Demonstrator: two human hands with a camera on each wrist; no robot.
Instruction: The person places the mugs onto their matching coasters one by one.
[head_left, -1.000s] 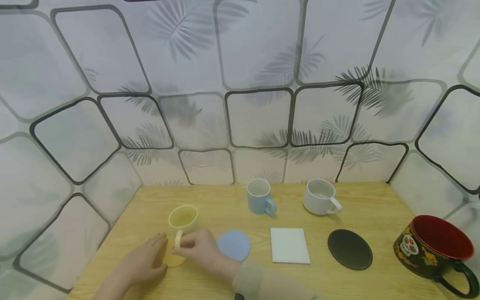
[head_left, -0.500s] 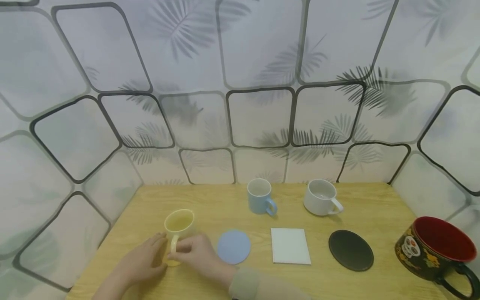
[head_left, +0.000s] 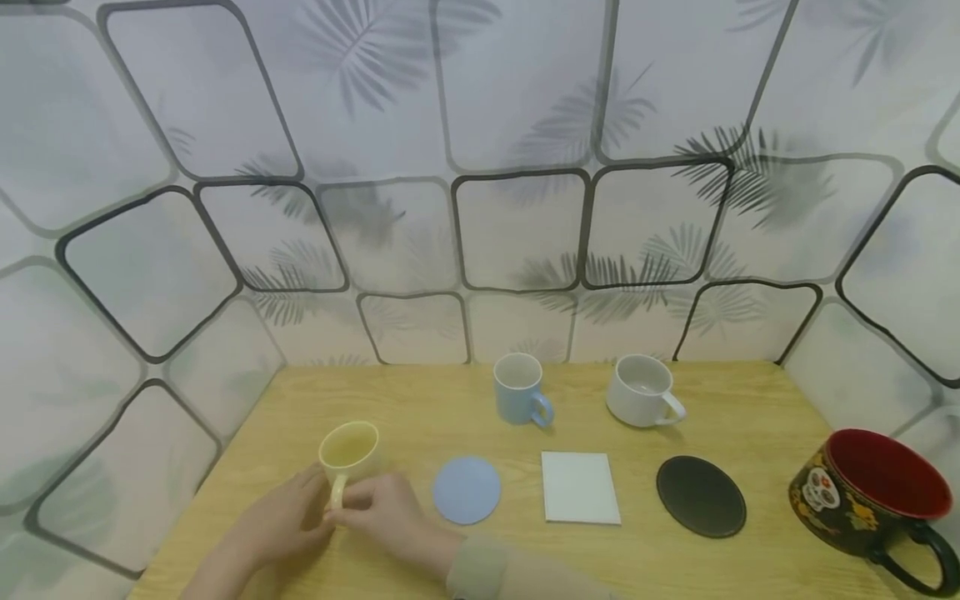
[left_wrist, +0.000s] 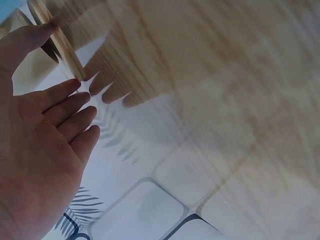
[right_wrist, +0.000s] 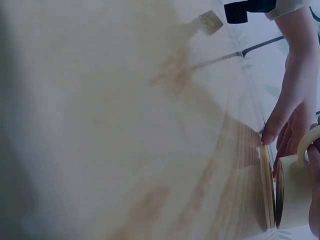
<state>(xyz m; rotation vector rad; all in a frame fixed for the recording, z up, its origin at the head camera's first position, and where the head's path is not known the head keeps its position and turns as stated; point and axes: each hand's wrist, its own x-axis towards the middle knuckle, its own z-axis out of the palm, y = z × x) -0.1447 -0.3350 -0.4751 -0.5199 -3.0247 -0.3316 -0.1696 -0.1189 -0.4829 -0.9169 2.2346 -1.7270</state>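
Observation:
A pale yellow cup point(head_left: 350, 450) stands at the left, and my right hand point(head_left: 390, 512) pinches its handle between thumb and fingers. In the right wrist view the cup point(right_wrist: 295, 192) is right over a round yellow coaster point(right_wrist: 266, 185); whether its base touches is unclear. My left hand point(head_left: 273, 521) lies beside them, with thumb and forefinger holding the coaster's rim point(left_wrist: 70, 55) in the left wrist view; its other fingers are extended. From the head view, the hands and cup hide the coaster.
A blue round coaster point(head_left: 467, 490), a white square coaster point(head_left: 580, 488) and a black round coaster point(head_left: 701, 496) lie rightward. Behind stand a blue mug point(head_left: 517, 392) and a white cup point(head_left: 637, 392). A black skull-patterned mug point(head_left: 847, 504) is far right. Patterned walls enclose the wooden table point(head_left: 427, 387).
My right hand has moved the yellow cup left and slightly toward me, over the yellow coaster. The left hand has stayed almost still.

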